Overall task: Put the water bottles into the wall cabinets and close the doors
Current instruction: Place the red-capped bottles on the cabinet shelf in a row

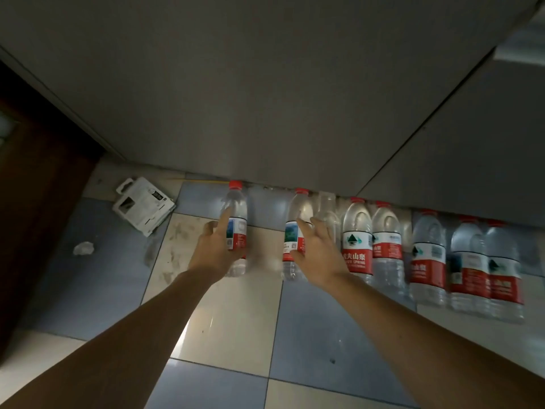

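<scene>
Clear plastic bottles (357, 240) — glossy tiled floor (236, 305).

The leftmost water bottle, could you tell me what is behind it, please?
Behind the leftmost water bottle stands the grey cabinet front, doors closed. The left hand covers the bottle's lower left side.
</scene>
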### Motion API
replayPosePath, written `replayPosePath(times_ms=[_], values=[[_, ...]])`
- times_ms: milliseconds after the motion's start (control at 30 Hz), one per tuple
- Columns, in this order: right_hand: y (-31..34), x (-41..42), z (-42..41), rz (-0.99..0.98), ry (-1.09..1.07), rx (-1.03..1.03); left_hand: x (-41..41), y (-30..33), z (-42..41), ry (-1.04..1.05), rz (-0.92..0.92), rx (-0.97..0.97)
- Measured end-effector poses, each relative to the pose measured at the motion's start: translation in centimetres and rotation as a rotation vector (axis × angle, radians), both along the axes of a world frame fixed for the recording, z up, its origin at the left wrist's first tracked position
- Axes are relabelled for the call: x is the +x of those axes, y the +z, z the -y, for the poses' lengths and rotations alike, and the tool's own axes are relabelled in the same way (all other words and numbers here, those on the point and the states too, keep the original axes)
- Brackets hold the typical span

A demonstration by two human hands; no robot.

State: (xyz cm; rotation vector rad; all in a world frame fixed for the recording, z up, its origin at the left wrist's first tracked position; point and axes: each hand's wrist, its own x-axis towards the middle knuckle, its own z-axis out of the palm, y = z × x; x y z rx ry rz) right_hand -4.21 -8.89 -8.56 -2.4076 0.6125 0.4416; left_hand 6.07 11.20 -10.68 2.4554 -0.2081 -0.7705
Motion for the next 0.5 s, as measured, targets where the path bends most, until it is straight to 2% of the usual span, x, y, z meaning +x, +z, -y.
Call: replayPosePath(times_ms=[233,500], values=[[-2.0,0.8,-2.2,0.012,-0.023,-0.127,-0.9,-2.3,0.0,0.034,0.008,-0.053],[-2.1,-2.9,-3.7,0.009,-0.073,0.087,-5.1,-1.6,-1.7,0.087,-0.088,-0.258]])
